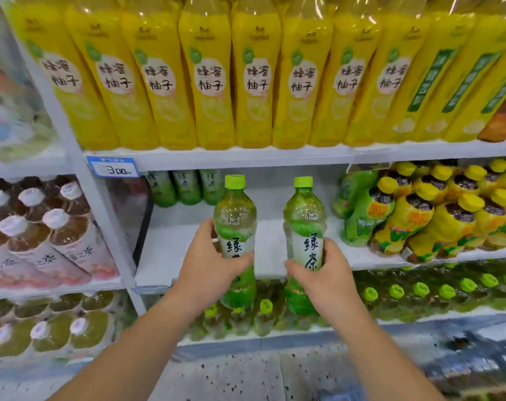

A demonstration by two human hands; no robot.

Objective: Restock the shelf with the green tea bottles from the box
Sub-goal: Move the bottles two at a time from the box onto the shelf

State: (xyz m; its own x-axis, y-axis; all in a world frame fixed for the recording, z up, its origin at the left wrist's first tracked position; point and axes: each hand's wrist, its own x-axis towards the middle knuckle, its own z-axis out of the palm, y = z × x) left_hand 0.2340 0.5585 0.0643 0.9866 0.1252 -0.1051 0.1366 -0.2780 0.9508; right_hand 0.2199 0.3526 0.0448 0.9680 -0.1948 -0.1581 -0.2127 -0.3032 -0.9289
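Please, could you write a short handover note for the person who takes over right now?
Left hand grips one green tea bottle, right hand grips a second bottle; both are upright in front of the middle shelf, not set down.
Already there: three tea bottles stand at its back left.
Left: probably place these two on the bare board, then fetch more. The box is not in view.

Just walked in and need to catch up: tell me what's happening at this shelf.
A person is restocking. The left hand grips one green tea bottle and the right hand grips a second bottle, both upright in front of the middle shelf. Three matching bottles stand at its back left. Neither held bottle is set down yet.
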